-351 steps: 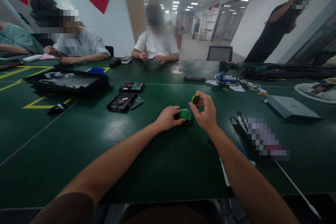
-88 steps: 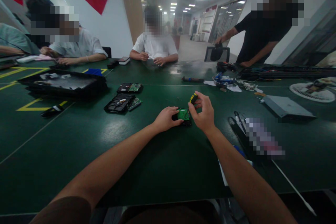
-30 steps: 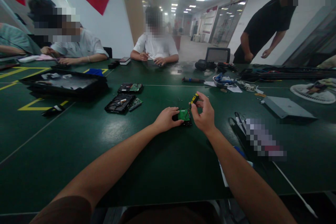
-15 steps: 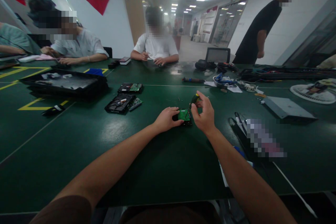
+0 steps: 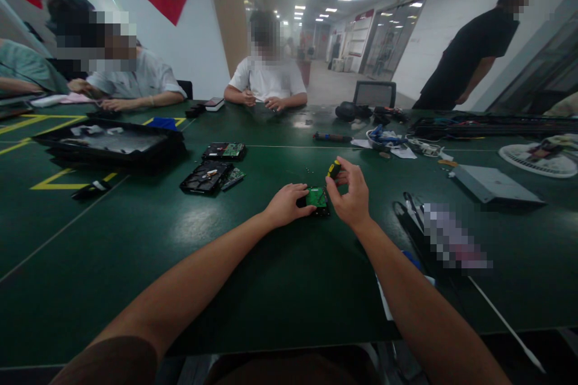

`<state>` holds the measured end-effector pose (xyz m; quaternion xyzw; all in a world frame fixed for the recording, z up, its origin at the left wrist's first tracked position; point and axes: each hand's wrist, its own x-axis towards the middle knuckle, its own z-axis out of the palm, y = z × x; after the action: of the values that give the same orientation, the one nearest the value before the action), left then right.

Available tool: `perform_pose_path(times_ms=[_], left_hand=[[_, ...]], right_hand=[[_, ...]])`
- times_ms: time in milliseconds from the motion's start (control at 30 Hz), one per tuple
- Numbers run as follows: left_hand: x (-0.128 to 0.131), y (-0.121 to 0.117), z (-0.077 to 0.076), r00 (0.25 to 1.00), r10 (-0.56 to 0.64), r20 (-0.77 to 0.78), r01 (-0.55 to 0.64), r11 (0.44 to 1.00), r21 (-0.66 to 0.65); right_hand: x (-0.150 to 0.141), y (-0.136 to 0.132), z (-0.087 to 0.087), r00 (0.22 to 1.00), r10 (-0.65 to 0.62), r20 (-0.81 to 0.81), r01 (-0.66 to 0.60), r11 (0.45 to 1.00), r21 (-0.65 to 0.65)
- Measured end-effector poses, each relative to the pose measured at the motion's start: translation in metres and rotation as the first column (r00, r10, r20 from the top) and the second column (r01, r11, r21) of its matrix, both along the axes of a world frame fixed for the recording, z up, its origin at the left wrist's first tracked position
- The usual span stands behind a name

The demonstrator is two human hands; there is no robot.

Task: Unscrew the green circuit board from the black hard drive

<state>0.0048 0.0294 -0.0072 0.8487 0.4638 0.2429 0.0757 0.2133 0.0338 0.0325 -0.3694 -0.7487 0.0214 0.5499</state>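
Observation:
A small hard drive (image 5: pixel 317 197) lies on the green table with its green circuit board facing up. My left hand (image 5: pixel 287 205) grips it from the left, thumb along the near edge and fingers over the far side. In my right hand (image 5: pixel 350 194) is a screwdriver (image 5: pixel 334 169) with a yellow and black handle, pinched between thumb and fingers. Its shaft slants down to the circuit board; whether the tip sits in a screw is too small to tell. Just beyond the drive lie several tiny screws (image 5: pixel 309 170).
To the left are another opened drive (image 5: pixel 224 151), a black casing (image 5: pixel 205 179), a loose circuit board (image 5: pixel 233 178) and a large black tray (image 5: pixel 112 138). A grey metal box (image 5: pixel 497 185) and a white round grille (image 5: pixel 537 160) lie right. Co-workers sit across the table.
The screwdriver handle has turned and tilted in my right fingers, showing more yellow. My left hand and the drive stay put. A person in black at the back has moved right.

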Motion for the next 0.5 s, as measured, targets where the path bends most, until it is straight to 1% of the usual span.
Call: perform_pose_path(times_ms=[500], left_hand=[[-0.0003, 0.0004, 0.0005, 1.0, 0.0, -0.009, 0.0, 1.0, -0.013]], right_hand=[[-0.0007, -0.0025, 0.0033, 1.0, 0.013, 0.009, -0.013, 1.0, -0.001]])
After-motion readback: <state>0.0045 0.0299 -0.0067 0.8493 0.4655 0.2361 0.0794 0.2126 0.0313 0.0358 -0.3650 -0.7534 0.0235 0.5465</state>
